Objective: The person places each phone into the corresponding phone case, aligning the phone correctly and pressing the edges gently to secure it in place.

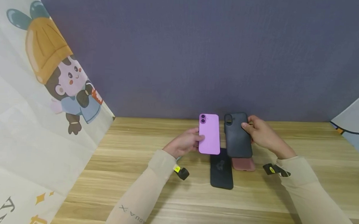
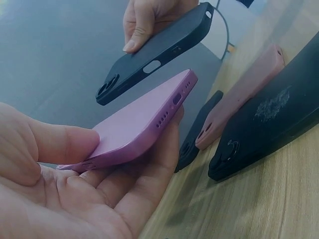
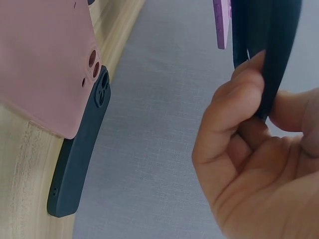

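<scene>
In the head view my left hand [image 1: 185,142] holds a lilac phone [image 1: 209,136] by its left edge, thumb on the back, camera lenses at the upper left. The left wrist view shows the fingers underneath the phone [image 2: 137,124]. Beside it, my right hand [image 1: 262,132] grips a dark phone case [image 1: 239,138] by its right edge, thumb on the outer face. The case has a camera cutout and stands apart from the phone. In the right wrist view the fingers curl against the inside of the case [image 3: 280,50].
On the wooden table [image 1: 176,197] lie a black phone case [image 1: 222,172] with a smudge on it and a pink phone case [image 1: 244,164]. Another dark case [image 3: 79,154] lies by the pink one. A grey-blue cloth wall [image 1: 199,60] rises behind; a printed curtain [image 1: 24,126] hangs at left.
</scene>
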`<state>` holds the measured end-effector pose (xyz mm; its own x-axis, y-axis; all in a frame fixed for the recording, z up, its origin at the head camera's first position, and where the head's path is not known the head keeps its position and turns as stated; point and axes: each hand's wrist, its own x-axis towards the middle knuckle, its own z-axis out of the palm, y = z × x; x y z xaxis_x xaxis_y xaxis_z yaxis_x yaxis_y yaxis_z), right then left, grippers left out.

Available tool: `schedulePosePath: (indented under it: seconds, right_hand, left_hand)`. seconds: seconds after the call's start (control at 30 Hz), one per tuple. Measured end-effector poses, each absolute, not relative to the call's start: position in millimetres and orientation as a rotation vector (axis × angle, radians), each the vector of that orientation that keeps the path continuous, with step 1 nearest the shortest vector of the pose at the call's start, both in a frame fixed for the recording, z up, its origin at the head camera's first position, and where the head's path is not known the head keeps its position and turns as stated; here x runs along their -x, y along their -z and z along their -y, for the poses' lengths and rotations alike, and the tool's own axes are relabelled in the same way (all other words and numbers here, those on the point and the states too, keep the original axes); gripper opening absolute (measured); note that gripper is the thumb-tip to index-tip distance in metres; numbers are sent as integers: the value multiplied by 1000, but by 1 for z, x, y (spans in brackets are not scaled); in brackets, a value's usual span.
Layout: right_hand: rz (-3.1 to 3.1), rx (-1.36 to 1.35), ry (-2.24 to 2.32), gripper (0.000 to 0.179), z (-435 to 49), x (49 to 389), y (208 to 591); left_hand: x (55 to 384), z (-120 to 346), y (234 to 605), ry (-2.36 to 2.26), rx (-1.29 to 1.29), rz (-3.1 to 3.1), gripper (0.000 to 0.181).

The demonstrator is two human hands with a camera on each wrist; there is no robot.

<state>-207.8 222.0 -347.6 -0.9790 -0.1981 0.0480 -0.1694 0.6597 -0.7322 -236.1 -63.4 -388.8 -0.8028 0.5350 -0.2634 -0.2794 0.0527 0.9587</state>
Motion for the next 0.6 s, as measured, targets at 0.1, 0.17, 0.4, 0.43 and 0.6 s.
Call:
schedulePosePath:
  seconds: [0.1, 0.17, 0.4, 0.43, 0.6]
  right_hand:
    - [-2832, 314, 1243, 36, -222, 209, 349]
    - [-2832, 313, 1242, 36, -222, 209, 350]
    - [-2827, 311, 1249, 37, -222, 209, 350]
    - [-2825, 312, 1252, 37, -222, 209, 350]
    - [-2826, 316, 1258, 34, -221, 208, 350]
  left_hand:
    - [236, 62, 389, -1817, -252, -1752, 48]
    - [236, 61, 389, -1819, -248, -1749, 49]
    - [235, 59, 388, -1816, -251, -1741, 50]
    - [235, 59, 388, -1813, -252, -1740, 50]
    - [234, 57, 389, -1812, -261, -1746, 48]
